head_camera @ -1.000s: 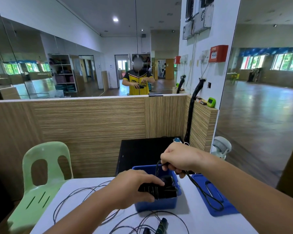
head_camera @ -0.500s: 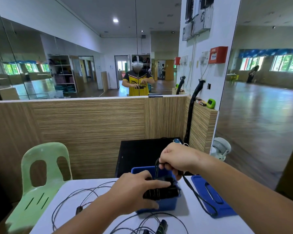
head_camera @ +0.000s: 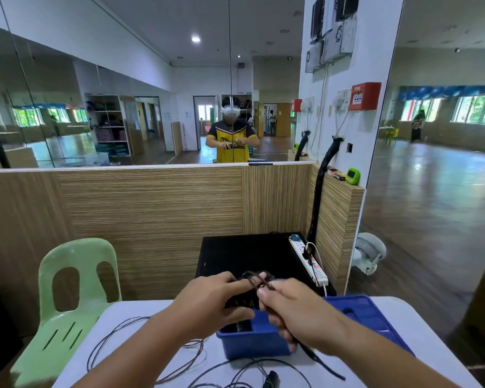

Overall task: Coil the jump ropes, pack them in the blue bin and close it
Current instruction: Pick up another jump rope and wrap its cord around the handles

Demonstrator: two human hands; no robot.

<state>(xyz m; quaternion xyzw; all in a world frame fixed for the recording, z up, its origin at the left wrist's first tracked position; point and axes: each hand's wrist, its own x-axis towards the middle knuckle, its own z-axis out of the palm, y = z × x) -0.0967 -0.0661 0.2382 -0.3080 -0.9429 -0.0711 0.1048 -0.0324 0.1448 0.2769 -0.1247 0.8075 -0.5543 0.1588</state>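
Note:
The blue bin (head_camera: pixel 252 343) stands on the white table (head_camera: pixel 118 345), its blue lid (head_camera: pixel 373 317) lying flat to its right. Above the bin my left hand (head_camera: pixel 210 303) grips a coiled black jump rope (head_camera: pixel 240 302). My right hand (head_camera: pixel 289 306) pinches the rope's loose end, which loops over the coil at the top (head_camera: pixel 259 278) and trails below my wrist to the table (head_camera: pixel 322 365). Other uncoiled jump ropes (head_camera: pixel 151 357) sprawl on the table in front of and left of the bin, one black handle (head_camera: pixel 272 379) at the near edge.
A green plastic chair (head_camera: pixel 70 303) stands left of the table. Behind the bin is a black cabinet (head_camera: pixel 244 256) with a white power strip (head_camera: pixel 308 259) on it. A wood-panelled partition (head_camera: pixel 151 219) and mirror wall close the far side; a small fan (head_camera: pixel 370 253) sits on the floor right.
Both hands have lifted the coil a little and drawn together. My right hand has brought the loose end across the top of the coil, and the trailing rope has left the lid.

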